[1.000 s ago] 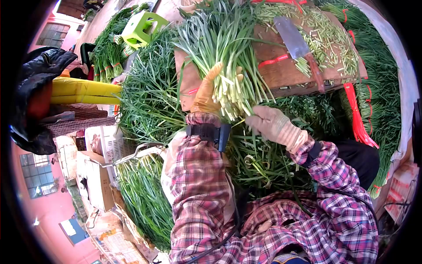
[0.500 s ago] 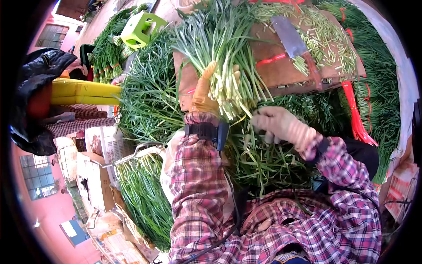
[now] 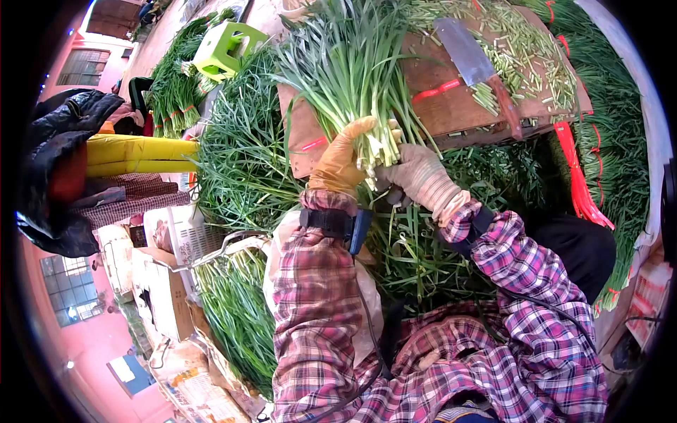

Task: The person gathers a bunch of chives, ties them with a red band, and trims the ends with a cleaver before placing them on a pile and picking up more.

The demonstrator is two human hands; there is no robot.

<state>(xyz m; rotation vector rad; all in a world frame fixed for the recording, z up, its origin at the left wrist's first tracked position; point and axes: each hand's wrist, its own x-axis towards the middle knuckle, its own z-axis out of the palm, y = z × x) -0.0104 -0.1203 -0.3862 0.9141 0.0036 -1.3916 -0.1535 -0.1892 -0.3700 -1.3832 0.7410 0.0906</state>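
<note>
My left hand (image 3: 337, 163), in a yellow-orange glove, is closed around the pale stem ends of a bunch of garlic chives (image 3: 352, 77), whose long green leaves fan out away from me. My right hand (image 3: 417, 176), in a whitish glove, touches the stem ends from the right with fingers curled. What lies between those fingers is hidden. Just beyond, a brown board (image 3: 441, 113) carries a cleaver (image 3: 465, 53) with a wooden handle and many short cut stem pieces (image 3: 536, 70). Loose chives (image 3: 416, 257) lie below my hands.
Red ties (image 3: 578, 176) hang at the board's right corner. Tied chives (image 3: 613, 106) are stacked at the right. More chives (image 3: 240, 141) lie left, near a lime-green stool (image 3: 229, 49). A person in yellow trousers (image 3: 141, 154) is at the left, above a white crate (image 3: 185, 229).
My right hand has moved left and up to the stem ends. My left hand has shifted slightly right and now grips the bunch nearer its ends.
</note>
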